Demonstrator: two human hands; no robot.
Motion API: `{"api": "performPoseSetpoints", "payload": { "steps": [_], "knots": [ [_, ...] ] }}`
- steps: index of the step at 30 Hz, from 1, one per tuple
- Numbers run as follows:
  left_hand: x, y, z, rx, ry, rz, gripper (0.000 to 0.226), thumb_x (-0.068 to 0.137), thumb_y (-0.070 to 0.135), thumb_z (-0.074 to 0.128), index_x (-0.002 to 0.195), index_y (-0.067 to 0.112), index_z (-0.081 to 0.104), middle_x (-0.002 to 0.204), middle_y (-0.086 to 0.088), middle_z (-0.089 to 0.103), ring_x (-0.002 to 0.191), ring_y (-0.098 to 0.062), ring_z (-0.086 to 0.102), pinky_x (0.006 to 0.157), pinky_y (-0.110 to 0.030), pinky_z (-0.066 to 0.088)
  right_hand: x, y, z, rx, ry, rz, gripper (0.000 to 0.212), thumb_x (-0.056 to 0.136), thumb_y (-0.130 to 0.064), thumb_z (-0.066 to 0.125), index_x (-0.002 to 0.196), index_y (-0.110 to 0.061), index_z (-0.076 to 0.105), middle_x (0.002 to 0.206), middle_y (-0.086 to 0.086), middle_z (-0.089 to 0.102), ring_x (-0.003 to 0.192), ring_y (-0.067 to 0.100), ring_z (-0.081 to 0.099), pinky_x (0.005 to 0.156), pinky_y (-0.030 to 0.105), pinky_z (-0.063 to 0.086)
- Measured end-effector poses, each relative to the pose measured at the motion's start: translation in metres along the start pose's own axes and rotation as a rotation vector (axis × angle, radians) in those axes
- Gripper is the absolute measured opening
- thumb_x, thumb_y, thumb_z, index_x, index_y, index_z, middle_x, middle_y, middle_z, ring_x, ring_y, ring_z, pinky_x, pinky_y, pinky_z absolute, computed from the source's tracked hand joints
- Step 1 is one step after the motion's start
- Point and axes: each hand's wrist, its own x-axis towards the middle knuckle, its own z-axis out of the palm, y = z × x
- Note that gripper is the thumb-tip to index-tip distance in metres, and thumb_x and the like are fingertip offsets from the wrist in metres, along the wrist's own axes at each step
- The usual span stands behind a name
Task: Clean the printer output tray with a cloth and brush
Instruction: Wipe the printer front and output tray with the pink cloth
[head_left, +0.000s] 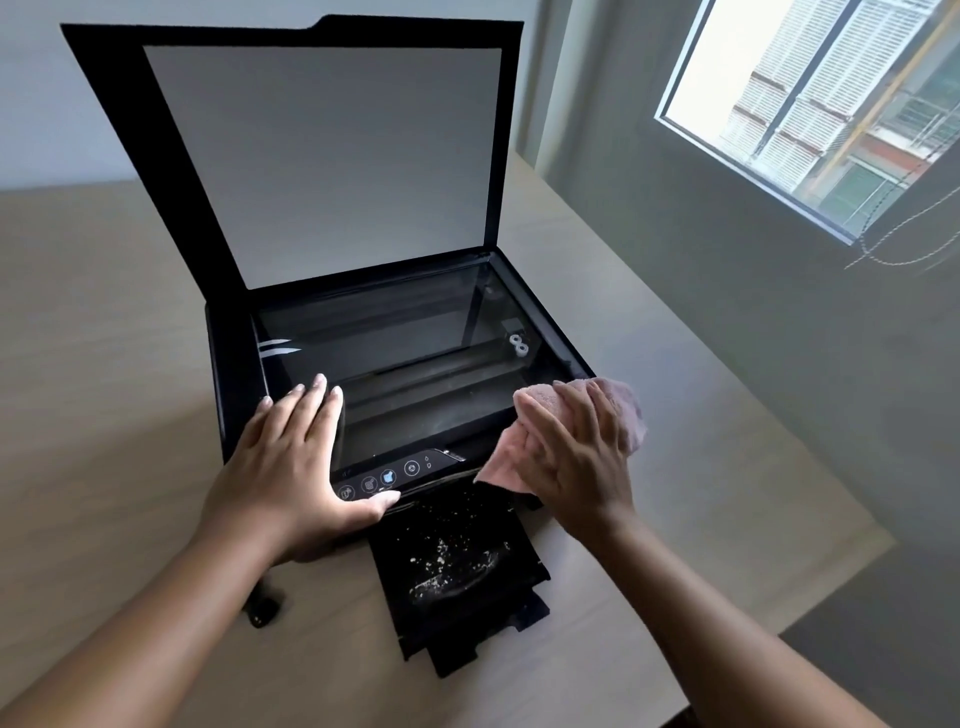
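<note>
two forearms reach in from 6 o'clock. one left hand (291, 457) lies flat, fingers spread, on the front left corner of one black printer (234, 374). one right hand (576, 457) presses one pink cloth (626, 410) against the printer's front right corner at 3 o'clock, fingers laid over it. one lid (322, 156) stands raised at 12 o'clock. one output tray (457, 566), pulled out toward 6 o'clock, holds scattered white crumbs (441, 551). bare bench (104, 312) lies open at 9 o'clock.

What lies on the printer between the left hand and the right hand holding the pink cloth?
In the head view, between the left hand and the right hand on the pink cloth lie the scanner glass and the control panel.
</note>
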Motion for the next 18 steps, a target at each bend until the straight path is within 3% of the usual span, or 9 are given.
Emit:
{"api": "performPoseSetpoints", "payload": {
  "steps": [3,7,10,14,17,18],
  "knots": [
    [0.000,-0.001,-0.001,-0.011,0.003,-0.005,0.131,0.056,0.098,0.028,0.157,0.016,0.012,0.165,-0.001,0.006,0.150,-0.018,0.005,0.122,-0.038,-0.002,0.002,0.026,-0.005,0.042,0.022,-0.080,0.038,0.095,-0.035,0.049,0.131,-0.029,0.060,0.139,0.008,0.052,0.137,0.033,0.039,0.113,0.052,0.030],
    [0.000,-0.001,-0.001,-0.018,0.006,0.002,0.131,0.056,0.097,0.030,0.157,0.015,0.017,0.164,-0.002,0.011,0.150,-0.019,0.009,0.122,-0.039,0.001,0.002,-0.002,0.012,0.162,0.110,0.001,0.033,0.099,-0.018,0.044,0.125,-0.016,0.065,0.135,0.005,0.058,0.134,0.029,0.046,0.113,0.050,0.031],
    [0.000,-0.001,-0.002,-0.025,0.010,0.002,0.131,0.056,0.098,0.031,0.156,0.015,0.018,0.164,-0.002,0.012,0.150,-0.019,0.010,0.122,-0.039,0.002,-0.003,0.014,0.008,0.135,0.052,-0.186,0.035,0.096,-0.016,0.050,0.129,-0.019,0.062,0.140,0.001,0.055,0.137,0.025,0.043,0.114,0.042,0.032],
    [0.001,-0.001,-0.001,-0.023,0.005,-0.003,0.131,0.056,0.098,0.032,0.157,0.015,0.016,0.164,-0.001,0.011,0.149,-0.018,0.009,0.122,-0.039,0.002,0.006,0.003,0.005,0.130,0.150,0.048,0.033,0.097,-0.019,0.045,0.122,-0.015,0.066,0.134,0.004,0.061,0.131,0.028,0.050,0.111,0.049,0.035],
    [0.000,-0.001,0.000,-0.045,0.015,-0.008,0.133,0.056,0.098,0.034,0.157,0.015,0.014,0.164,0.000,0.011,0.150,-0.017,0.008,0.123,-0.037,0.002,-0.001,-0.007,0.009,0.202,0.045,-0.280,0.032,0.098,-0.015,0.045,0.124,-0.011,0.065,0.134,0.004,0.059,0.130,0.027,0.051,0.109,0.048,0.038],
    [0.000,-0.001,0.000,-0.051,0.017,-0.007,0.133,0.055,0.098,0.035,0.157,0.015,0.013,0.165,0.000,0.010,0.150,-0.016,0.008,0.123,-0.036,0.002,0.001,0.003,0.006,0.205,0.050,-0.297,0.032,0.099,-0.014,0.045,0.123,-0.008,0.065,0.132,0.006,0.060,0.128,0.027,0.052,0.107,0.049,0.039]
  ]
}}
